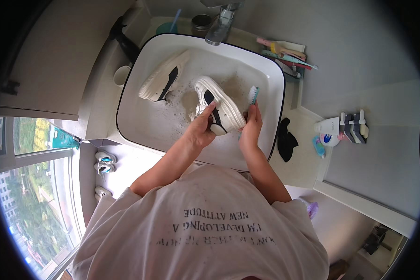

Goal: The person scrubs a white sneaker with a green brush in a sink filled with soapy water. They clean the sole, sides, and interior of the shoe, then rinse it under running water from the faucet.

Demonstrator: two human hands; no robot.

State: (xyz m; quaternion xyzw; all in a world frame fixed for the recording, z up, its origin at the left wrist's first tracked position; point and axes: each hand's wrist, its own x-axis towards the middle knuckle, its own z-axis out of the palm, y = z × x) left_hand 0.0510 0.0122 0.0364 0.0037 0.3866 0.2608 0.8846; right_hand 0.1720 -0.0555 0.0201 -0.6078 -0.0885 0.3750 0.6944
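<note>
My left hand (202, 128) grips a white sneaker (227, 111) with black side trim, its thumb pressed on the upper near the heel. The shoe is tilted over the sink basin (271, 115), its sole edge facing right. In my right hand (251, 126) is a scrub brush (253, 95) with white bristles and a teal back, bristles to the left and held upward beside the sole. My right fingers are close to the shoe's heel; whether they touch it I cannot tell. A second white sneaker (165, 77) lies on its side in sudsy, cloudy water at the basin's left.
A chrome faucet (219, 29) overhangs the back rim. Right of the basin lie a black cloth (287, 140) and toothbrushes (288, 57). A white cup (121, 76) and a black spray bottle (124, 40) stand left. A glass jar (201, 23) is behind.
</note>
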